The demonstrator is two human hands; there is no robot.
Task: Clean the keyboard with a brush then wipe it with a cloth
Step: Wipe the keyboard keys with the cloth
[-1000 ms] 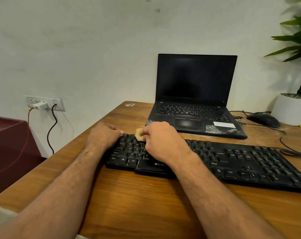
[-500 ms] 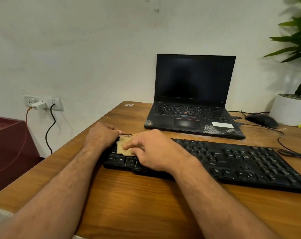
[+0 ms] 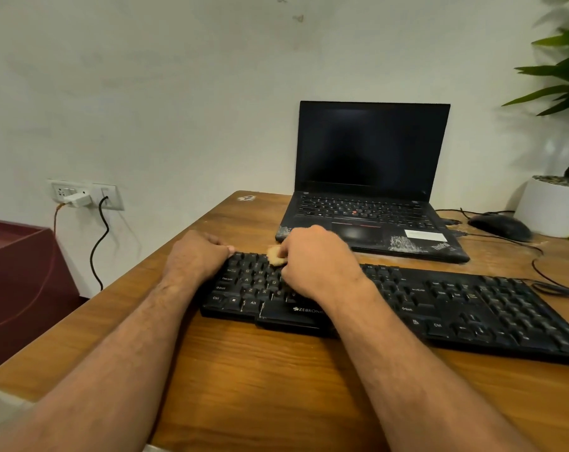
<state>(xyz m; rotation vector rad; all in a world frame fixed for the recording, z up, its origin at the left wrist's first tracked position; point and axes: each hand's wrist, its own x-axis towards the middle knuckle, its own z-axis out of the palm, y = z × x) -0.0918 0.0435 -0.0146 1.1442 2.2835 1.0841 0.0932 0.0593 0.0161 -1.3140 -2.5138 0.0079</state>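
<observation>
Clutching a small tan cloth [image 3: 275, 255] in curled fingers, a person's right hand [image 3: 315, 261] presses it against the upper key rows at the left end of a black Zebronics keyboard [image 3: 439, 305]; only a crumpled corner of the cloth shows past the knuckles, at the hand's 10 o'clock. At 9 o'clock from that hand, the left hand [image 3: 196, 256] sits closed over the keyboard's far left corner, knuckles up and fingers folded down against its edge, bracing it; whether the fingers hook under the casing cannot be told. Both bare forearms reach in from the bottom of the view.

Lying across a wooden desk [image 3: 276, 386], the keyboard stretches from the hands toward 4 o'clock, its cable [image 3: 550, 282] looping off the right end. At 12 o'clock from the keyboard, just apart from it, an open black ThinkPad laptop [image 3: 371, 190] stands with a dark screen, its palm rest scuffed and bearing a white label. At the laptop's 3 o'clock lies a black mouse [image 3: 500, 226], and beyond that a white pot [image 3: 550, 210] holding a green plant [image 3: 567, 79] by the wall.

At 9 o'clock from the desk, a wall socket panel [image 3: 84, 193] holds a white charger [image 3: 78, 200] and a black cord [image 3: 99, 243] that hangs toward the floor. Below it, at the left edge, stands a maroon box-like unit [image 3: 19, 275].
</observation>
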